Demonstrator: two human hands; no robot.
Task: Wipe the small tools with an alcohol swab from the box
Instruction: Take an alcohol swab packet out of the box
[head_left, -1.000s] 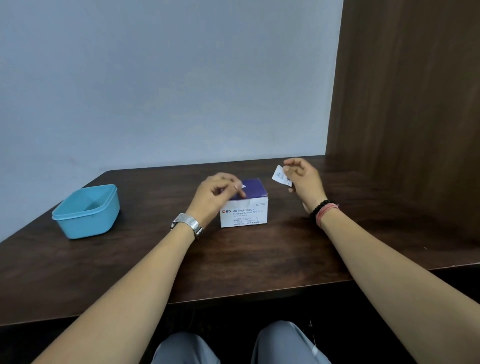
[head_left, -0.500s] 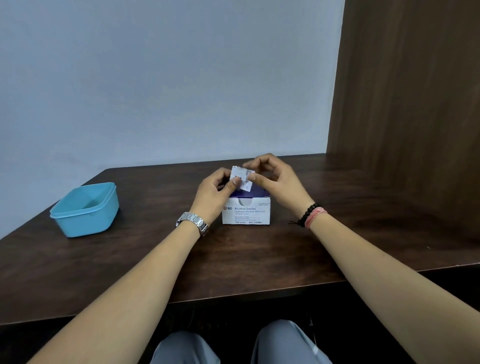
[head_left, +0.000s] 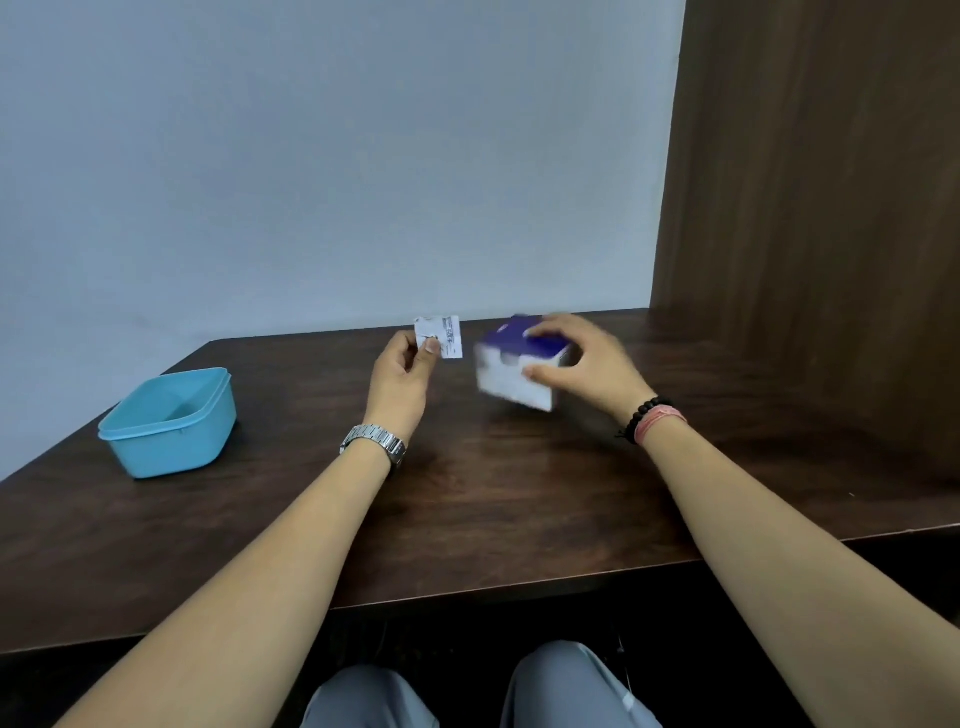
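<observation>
My left hand (head_left: 402, 376) pinches a small white alcohol swab packet (head_left: 445, 335) upright between thumb and fingers, above the table's middle. To its right, my right hand (head_left: 587, 361) grips the white and purple swab box (head_left: 514, 376) from the right side; the box is blurred and tilted. A light blue plastic tub (head_left: 169, 421) stands at the table's left; its inside is not visible from here, and no small tools show anywhere.
The dark wooden table (head_left: 467, 493) runs to a pale wall at the back. A tall dark wood panel (head_left: 810, 208) closes off the right side. The table's front edge lies just above my knees.
The swab packet passed from my right hand to both hands and now sits in my left hand alone. My right hand took hold of the box and shifted it to the right.
</observation>
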